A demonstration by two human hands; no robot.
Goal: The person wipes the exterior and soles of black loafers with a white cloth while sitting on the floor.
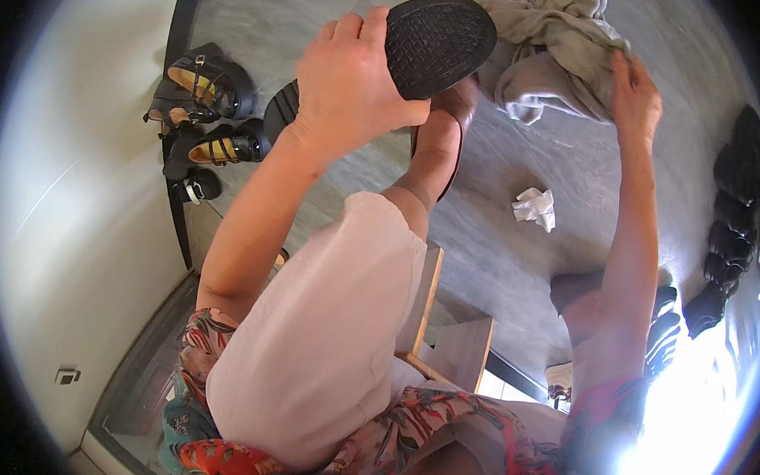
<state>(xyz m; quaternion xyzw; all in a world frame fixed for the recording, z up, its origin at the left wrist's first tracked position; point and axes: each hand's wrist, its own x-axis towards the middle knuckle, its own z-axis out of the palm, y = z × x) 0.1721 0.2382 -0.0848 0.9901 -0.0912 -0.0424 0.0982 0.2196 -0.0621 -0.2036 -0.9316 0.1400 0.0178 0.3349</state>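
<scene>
My left hand (360, 80) grips a black shoe (440, 45) around its middle, with the textured sole facing up towards me. My right hand (636, 99) pinches the edge of a grey-beige cloth (562, 62) that lies bunched on the grey floor. Behind the held shoe, a foot wears a brown shoe (463, 102). A crumpled white tissue or cloth (535, 208) rests on the floor, nearer to me than the grey cloth.
Several black strapped shoes (225, 87) stand along the wall at left. More dark shoes (729, 218) line the right side. Wooden furniture panels (464, 350) are beside my knee. A pale wall (74, 195) bounds the left. Bright light glares at lower right.
</scene>
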